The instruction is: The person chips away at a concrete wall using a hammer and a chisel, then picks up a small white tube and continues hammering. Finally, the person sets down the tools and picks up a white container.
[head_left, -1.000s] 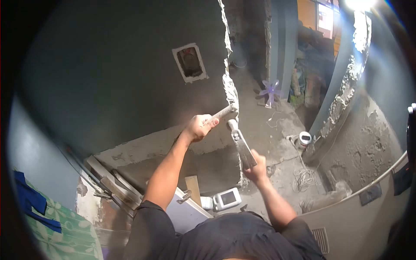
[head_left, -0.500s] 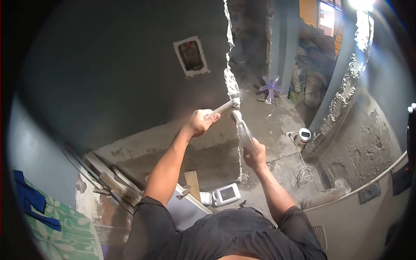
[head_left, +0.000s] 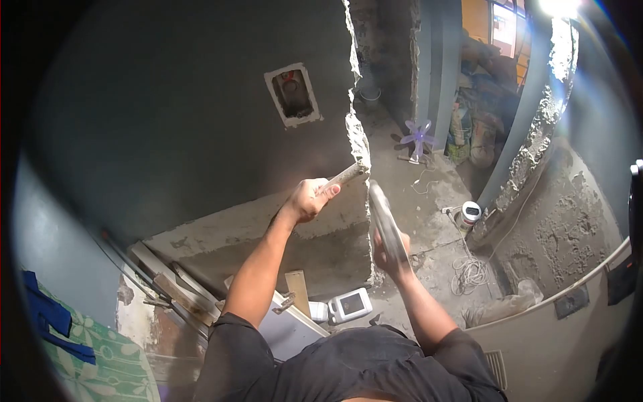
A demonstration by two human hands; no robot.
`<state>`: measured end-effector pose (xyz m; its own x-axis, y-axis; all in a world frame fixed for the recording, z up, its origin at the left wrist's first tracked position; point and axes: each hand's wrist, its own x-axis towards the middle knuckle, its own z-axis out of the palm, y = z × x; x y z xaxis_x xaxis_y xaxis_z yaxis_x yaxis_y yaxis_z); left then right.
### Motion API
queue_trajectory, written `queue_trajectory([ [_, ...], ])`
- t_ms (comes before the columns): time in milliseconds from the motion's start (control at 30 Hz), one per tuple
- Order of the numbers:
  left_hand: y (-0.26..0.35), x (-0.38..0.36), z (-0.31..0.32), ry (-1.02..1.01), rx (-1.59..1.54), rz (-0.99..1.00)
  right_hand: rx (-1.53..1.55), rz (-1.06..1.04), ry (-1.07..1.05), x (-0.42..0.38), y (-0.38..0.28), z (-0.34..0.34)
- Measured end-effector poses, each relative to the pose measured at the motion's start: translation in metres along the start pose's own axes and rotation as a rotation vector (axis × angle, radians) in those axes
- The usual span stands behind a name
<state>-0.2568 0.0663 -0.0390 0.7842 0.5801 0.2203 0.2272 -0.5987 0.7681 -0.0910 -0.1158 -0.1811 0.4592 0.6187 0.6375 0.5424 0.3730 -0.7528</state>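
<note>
My left hand [head_left: 311, 200] is closed round a pale, dust-covered handled tool [head_left: 345, 177]. The tool's far end sits at the broken edge [head_left: 360, 144] of the dark grey wall [head_left: 201, 127]. On the other side of that edge, my right hand [head_left: 392, 251] grips a hammer [head_left: 383, 209], smeared by motion. The hammer's upper end is just below and right of the left tool's tip, with a gap between them. Rough, pale masonry shows along the cut edge, which runs down past both hands.
A recessed box [head_left: 293, 94] opens in the wall. On the floor to the right lie a coiled cord [head_left: 470, 275], a white round device [head_left: 471, 213] and a purple-bladed fan [head_left: 419, 136]. A white jug [head_left: 350, 305] and leaning boards [head_left: 175, 281] are near me, lower left.
My right hand has lowered slightly and the hammer has swung back from the left tool's tip. The left tool's tip has shifted slightly down along the wall edge.
</note>
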Motion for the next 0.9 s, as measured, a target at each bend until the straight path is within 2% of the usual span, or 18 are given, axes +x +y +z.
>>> queue_trajectory([
  [33,-0.002,0.0,0.001,0.018,0.003,0.028,-0.013,0.111,-0.023,0.009,-0.011,0.003],
  [100,-0.009,0.002,0.0,0.009,0.019,0.038,-0.132,-0.017,-0.032,-0.006,0.002,-0.005],
  [200,-0.012,0.002,0.001,-0.019,0.017,-0.003,-0.001,-0.134,0.051,-0.008,-0.047,-0.021],
  [267,-0.008,0.003,-0.002,-0.025,0.013,-0.038,-0.098,-0.355,0.185,-0.003,-0.065,-0.024],
  [300,-0.005,0.001,-0.002,-0.024,-0.004,-0.056,0.149,-0.419,0.235,0.001,-0.067,-0.019],
  [367,0.002,0.001,-0.003,-0.025,-0.024,-0.072,0.267,-0.451,0.312,0.011,-0.075,-0.014],
  [433,0.007,0.0,-0.003,-0.029,-0.009,-0.063,0.476,0.497,-0.053,0.001,0.024,-0.004],
  [467,0.008,0.001,-0.004,-0.013,0.014,-0.026,-0.163,0.084,-0.124,0.016,0.001,-0.008],
  [500,0.006,-0.001,-0.003,-0.015,0.02,-0.023,-0.117,0.249,-0.166,0.012,-0.007,-0.015],
  [567,0.0,0.004,-0.006,-0.005,0.1,0.017,-0.01,0.032,-0.118,0.003,-0.04,-0.021],
  [600,0.007,0.001,-0.003,-0.003,0.028,-0.029,0.062,-0.046,-0.111,0.002,-0.054,-0.024],
  [633,0.004,0.004,-0.001,-0.002,0.025,-0.024,0.062,-0.146,-0.083,0.003,-0.063,-0.029],
  [700,-0.001,0.004,-0.003,-0.012,0.023,-0.001,-0.087,-0.341,0.118,0.003,-0.083,-0.028],
  [733,0.001,0.002,-0.004,-0.006,0.045,-0.02,0.062,-0.434,0.176,0.004,-0.071,-0.02],
  [767,0.001,0.002,-0.006,-0.004,0.045,-0.022,0.29,-0.43,0.239,0.004,-0.07,-0.014],
  [833,0.002,0.003,-0.004,0.002,0.064,-0.022,0.214,-0.047,0.035,-0.016,0.039,-0.004],
  [867,0.008,0.001,-0.004,-0.012,0.027,-0.03,-0.004,0.232,-0.068,0.006,0.013,-0.007],
  [900,0.006,-0.002,-0.001,-0.012,0.027,-0.027,-0.155,0.13,-0.128,0.015,-0.008,-0.013],
])
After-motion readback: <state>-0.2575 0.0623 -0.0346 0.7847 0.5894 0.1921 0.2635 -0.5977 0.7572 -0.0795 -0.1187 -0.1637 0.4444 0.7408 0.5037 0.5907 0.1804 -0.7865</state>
